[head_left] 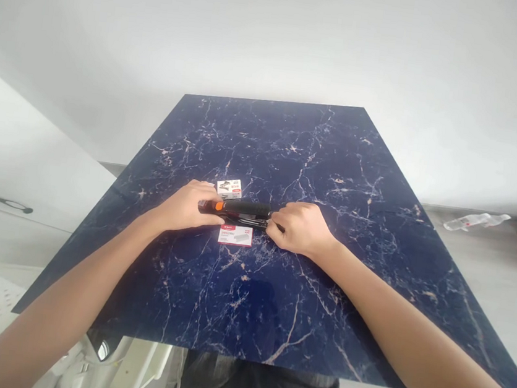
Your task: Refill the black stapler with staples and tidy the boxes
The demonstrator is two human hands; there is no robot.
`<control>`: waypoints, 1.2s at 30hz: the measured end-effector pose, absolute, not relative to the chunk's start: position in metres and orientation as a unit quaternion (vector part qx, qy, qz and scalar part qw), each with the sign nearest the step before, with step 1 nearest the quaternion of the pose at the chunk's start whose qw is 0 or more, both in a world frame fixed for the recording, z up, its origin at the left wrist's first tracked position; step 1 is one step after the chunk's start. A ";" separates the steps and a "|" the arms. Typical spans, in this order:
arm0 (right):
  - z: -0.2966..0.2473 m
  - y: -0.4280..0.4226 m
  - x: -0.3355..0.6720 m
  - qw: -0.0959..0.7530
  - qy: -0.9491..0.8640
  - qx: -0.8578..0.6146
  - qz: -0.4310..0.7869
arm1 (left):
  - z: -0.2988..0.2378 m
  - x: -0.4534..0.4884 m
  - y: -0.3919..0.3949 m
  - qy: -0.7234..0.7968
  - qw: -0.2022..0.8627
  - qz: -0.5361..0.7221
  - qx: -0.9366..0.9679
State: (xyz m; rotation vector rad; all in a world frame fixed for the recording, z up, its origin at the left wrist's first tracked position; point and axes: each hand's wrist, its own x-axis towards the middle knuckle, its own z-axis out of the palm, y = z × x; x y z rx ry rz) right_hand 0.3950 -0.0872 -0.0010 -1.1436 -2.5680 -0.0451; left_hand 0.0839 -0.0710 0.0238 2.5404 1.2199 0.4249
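A left hand pinches the left end of a black tool [250, 208] above a blue marbled table [250, 305], between far box [229, 188] and near box [235, 236]; the right hand [302, 227] closes around its right end. Likely stiff, moderately heavy, best held at both ends.

Bare forearms [102, 257] angled inward, left hand [189, 205] gripping wide — thumb and fingers parted, right hand [300, 227] curled

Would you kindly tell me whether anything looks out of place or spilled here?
One oddity: a clear plastic item, apparently a bottle, lies on the floor right of the table, as though dropped. No spill shows around the black item between the left hand and right hand.
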 end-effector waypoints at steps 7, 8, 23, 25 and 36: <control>-0.003 -0.087 0.395 0.167 -0.901 -0.399 -0.027 | 0.022 0.083 -0.071 0.426 0.142 0.150 0.881; -0.004 -0.087 0.395 0.170 -0.901 -0.397 -0.031 | 0.022 0.083 -0.071 0.426 0.144 0.151 0.880; 0.001 -0.090 0.395 0.149 -0.903 -0.400 -0.050 | 0.025 0.088 -0.075 0.427 0.141 0.154 0.880; 0.003 -0.090 0.394 0.134 -0.905 -0.399 -0.060 | 0.026 0.089 -0.076 0.430 0.143 0.154 0.878; 0.015 -0.090 0.391 0.094 -0.911 -0.394 -0.081 | 0.028 0.092 -0.077 0.422 0.151 0.165 0.878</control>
